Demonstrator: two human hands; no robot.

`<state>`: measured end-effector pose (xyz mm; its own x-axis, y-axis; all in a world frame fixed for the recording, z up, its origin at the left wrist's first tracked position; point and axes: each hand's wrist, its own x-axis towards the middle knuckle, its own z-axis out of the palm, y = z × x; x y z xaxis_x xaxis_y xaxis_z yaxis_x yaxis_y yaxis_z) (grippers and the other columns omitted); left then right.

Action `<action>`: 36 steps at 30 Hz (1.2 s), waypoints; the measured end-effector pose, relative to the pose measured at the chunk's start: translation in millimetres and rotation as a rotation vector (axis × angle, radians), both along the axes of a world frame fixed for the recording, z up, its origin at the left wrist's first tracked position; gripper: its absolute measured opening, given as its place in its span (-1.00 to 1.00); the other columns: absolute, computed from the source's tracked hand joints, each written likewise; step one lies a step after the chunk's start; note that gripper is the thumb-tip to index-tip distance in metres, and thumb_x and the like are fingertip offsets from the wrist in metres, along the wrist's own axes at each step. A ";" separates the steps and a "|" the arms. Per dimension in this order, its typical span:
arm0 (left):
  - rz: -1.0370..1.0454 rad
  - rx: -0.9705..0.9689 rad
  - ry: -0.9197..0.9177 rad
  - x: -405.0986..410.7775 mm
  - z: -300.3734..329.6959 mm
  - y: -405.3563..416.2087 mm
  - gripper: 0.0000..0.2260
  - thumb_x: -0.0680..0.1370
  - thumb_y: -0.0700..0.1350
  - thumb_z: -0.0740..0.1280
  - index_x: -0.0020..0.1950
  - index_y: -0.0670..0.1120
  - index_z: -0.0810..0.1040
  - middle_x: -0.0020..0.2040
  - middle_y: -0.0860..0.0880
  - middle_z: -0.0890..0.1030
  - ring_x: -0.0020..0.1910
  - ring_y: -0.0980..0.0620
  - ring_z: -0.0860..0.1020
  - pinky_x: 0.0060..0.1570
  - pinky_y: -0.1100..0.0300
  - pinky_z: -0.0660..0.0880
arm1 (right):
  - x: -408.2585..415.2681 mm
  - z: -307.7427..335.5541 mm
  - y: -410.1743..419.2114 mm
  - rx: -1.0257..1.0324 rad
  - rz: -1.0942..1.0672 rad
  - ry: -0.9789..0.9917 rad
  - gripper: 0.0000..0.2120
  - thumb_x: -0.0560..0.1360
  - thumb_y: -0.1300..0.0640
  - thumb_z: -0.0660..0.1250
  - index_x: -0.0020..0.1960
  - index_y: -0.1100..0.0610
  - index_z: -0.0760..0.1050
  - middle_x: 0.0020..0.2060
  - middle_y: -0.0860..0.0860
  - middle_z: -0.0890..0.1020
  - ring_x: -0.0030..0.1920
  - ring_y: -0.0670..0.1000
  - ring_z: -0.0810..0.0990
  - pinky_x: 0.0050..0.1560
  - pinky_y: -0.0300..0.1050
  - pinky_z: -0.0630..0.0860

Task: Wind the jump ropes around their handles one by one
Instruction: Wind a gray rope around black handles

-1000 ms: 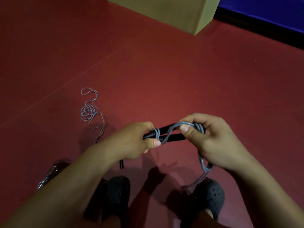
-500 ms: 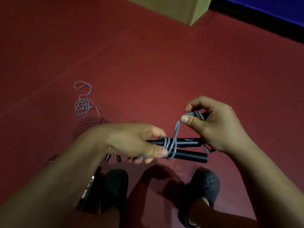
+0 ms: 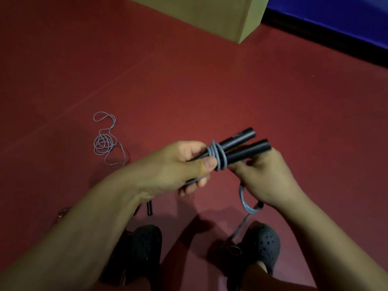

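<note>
**Coils could slip off the handles**

Mid-frame: left hand [image 3: 184,164] grips two black handles [image 3: 241,147] held side by side, thumb pressed vs. the grey rope [image 3: 218,156] coiled a few turns round both. Right hand [image 3: 264,177] sits just under the handles' free ends, fingers curled; the rope loops out below its wrist toward the bottom of frame, so it prob. holds the loose run, but the grip itself is hidden.

Risks, as I judge them:
- Handles splay apart at the far ends; w/ slack tension the turns may slide off.
- If the thumb lifts before the next turn bites, the coils loosen.
- Trailing rope hangs near the shoes [image 3: 260,246], lower frame; a snag there could yank the wrap.

A 2nd rope [image 3: 105,141] lies tangled on the floor [image 3: 231,91], left of frame, not yet wound.
</note>
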<state>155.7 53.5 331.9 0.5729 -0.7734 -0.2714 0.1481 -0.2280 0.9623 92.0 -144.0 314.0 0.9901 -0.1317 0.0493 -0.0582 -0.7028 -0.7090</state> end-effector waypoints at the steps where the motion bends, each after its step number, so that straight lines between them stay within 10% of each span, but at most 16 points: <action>1: 0.074 0.018 -0.030 1.5 -3.1 -1.7 -0.73 0.61 -0.05 0.28 0.12 -0.27 0.49 -0.37 0.01 0.51 -0.50 0.11 0.40 -0.51 0.27 0.34 | -0.1 -1.4 2.4 -0.018 0.019 -0.007 -0.78 0.50 -0.03 0.38 -0.28 0.02 0.59 -0.45 -0.05 0.53 -0.41 -0.21 0.45 -0.38 -0.31 0.31; 10: 0.423 0.146 -0.188 7.1 -17.9 -9.6 -0.89 0.63 -0.07 0.28 0.08 -0.09 0.51 -0.41 0.04 0.55 -0.50 0.08 0.44 -0.44 0.18 0.39 | 2.9 2.2 16.0 0.352 0.047 0.255 -0.77 0.63 0.09 0.24 -0.09 0.13 0.62 -0.52 -0.13 0.50 -0.53 -0.18 0.42 -0.44 -0.33 0.37; 14: 0.473 0.068 -0.145 7.9 -15.2 -10.5 -0.91 0.65 -0.12 0.24 0.05 -0.05 0.55 -0.41 0.03 0.51 -0.51 0.09 0.41 -0.47 0.20 0.35 | -0.2 1.4 19.3 0.494 0.075 0.281 -0.73 0.64 0.05 0.19 -0.03 0.16 0.61 -0.32 0.16 0.64 -0.39 -0.03 0.55 -0.34 -0.16 0.49; 17: 0.535 0.024 -0.158 8.6 -11.8 -10.2 -0.82 0.66 -0.14 0.23 -0.13 -0.02 0.52 -0.41 0.03 0.49 -0.51 0.10 0.40 -0.49 0.23 0.36 | 1.8 -2.7 20.0 0.752 -0.109 0.289 -0.75 0.64 0.09 0.17 0.05 0.15 0.61 -0.14 0.13 0.72 -0.20 0.12 0.63 -0.17 0.03 0.56; 26: 0.843 0.155 -0.237 27.8 -14.9 6.9 -0.70 0.66 -0.10 0.23 -0.27 -0.14 0.47 -0.48 -0.06 0.45 -0.60 0.10 0.34 -0.55 0.27 0.30 | 14.7 -12.3 -4.5 0.879 -0.533 0.161 -0.77 0.66 0.13 0.15 -0.09 0.15 0.51 -0.35 0.08 0.63 -0.40 0.00 0.61 -0.44 -0.21 0.51; 31: 0.916 0.163 -0.149 35.2 -16.4 18.3 -0.70 0.66 -0.09 0.23 -0.26 -0.14 0.47 -0.50 -0.02 0.44 -0.63 0.15 0.34 -0.63 0.33 0.29 | 15.8 -20.5 -29.7 0.599 -0.641 0.108 -0.65 0.61 0.03 0.28 -0.29 0.18 0.53 -0.39 0.13 0.37 -0.44 0.01 0.23 -0.40 -0.12 0.19; 36: 0.776 0.209 -0.176 28.6 -14.1 12.5 -0.68 0.66 -0.07 0.22 -0.26 -0.17 0.47 -0.51 -0.04 0.45 -0.61 0.09 0.36 -0.55 0.29 0.32 | 16.3 -19.6 -25.5 0.234 -0.511 0.139 -0.88 0.52 0.05 0.40 0.00 0.07 0.64 -0.16 -0.03 0.65 -0.09 0.00 0.59 0.01 -0.07 0.52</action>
